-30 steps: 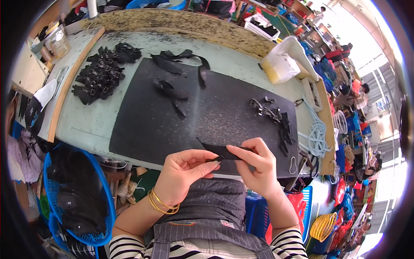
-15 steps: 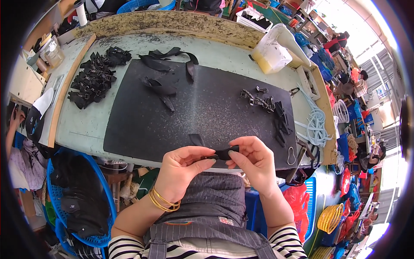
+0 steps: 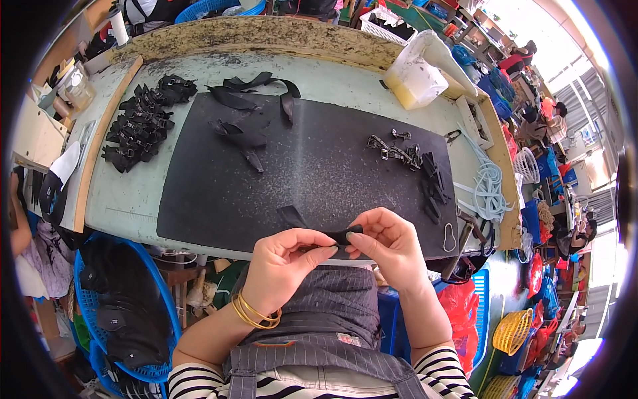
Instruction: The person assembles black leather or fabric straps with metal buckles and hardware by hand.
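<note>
I log, nearest first: left hand (image 3: 286, 261), thumb and forefinger pinching a short black strap (image 3: 341, 235); right hand (image 3: 391, 246), thumb and fingertips gripping its other side, the strap spanning between both. Just beyond the fingers: one black strip (image 3: 291, 216) on a black mat (image 3: 332, 179). Farther, to their right: narrow black pieces (image 3: 433, 186), then metal buckles (image 3: 399, 153). Farther, to their left: a heap of buckled black straps (image 3: 138, 126). Farthest, ahead and right: a cut-open white plastic jug (image 3: 415, 80).
</note>
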Demonstrator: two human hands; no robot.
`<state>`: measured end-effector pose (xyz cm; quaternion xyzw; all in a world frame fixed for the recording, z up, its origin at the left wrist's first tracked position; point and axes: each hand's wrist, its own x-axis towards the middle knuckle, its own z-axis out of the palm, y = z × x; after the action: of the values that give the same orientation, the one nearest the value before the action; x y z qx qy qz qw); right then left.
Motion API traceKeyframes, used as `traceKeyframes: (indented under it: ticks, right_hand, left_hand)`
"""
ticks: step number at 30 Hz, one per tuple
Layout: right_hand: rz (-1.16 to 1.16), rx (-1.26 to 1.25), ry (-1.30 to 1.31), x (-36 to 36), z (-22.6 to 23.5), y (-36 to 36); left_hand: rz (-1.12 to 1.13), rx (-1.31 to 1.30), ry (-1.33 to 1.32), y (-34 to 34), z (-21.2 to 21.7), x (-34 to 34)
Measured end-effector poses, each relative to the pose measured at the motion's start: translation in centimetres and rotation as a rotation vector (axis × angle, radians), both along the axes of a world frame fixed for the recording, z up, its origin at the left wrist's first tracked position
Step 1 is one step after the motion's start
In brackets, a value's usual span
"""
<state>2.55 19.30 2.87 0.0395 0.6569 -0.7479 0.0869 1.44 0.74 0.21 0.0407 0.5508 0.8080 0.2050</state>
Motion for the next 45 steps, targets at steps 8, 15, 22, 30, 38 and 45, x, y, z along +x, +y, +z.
traceKeyframes:
  ticks: [8,15,22,30,38,45]
  right_hand:
    - [0.092,-0.024,-0.047,-0.2,0.0,0.1]
    - [0.116,-0.008,0.020,-0.2,0.3,-0.3]
    - [0.040,0.504,0.561,0.5,-0.3,-1.1]
    - [-0.001,0.371,0.440,0.8,-0.4,0.2]
    - [0.158,0.174,0.221,0.8,-0.6,1.1]
    - [0.146,0.320,0.293,1.5,-0.9,0.8]
  left_hand:
    - [0.008,-0.012,0.154,0.2,-0.1,-0.7]
    - [-0.065,0.117,0.039,0.5,-0.5,-0.9]
    - [0.049,-0.236,0.481,1.5,-0.5,-0.7]
    - [-0.002,0.055,0.198,1.5,-0.9,-0.8]
    - [-0.095,-0.076,0.212,1.4,-0.2,-0.4]
    - [-0.154,-0.172,0.148,1.2,-0.2,-0.6]
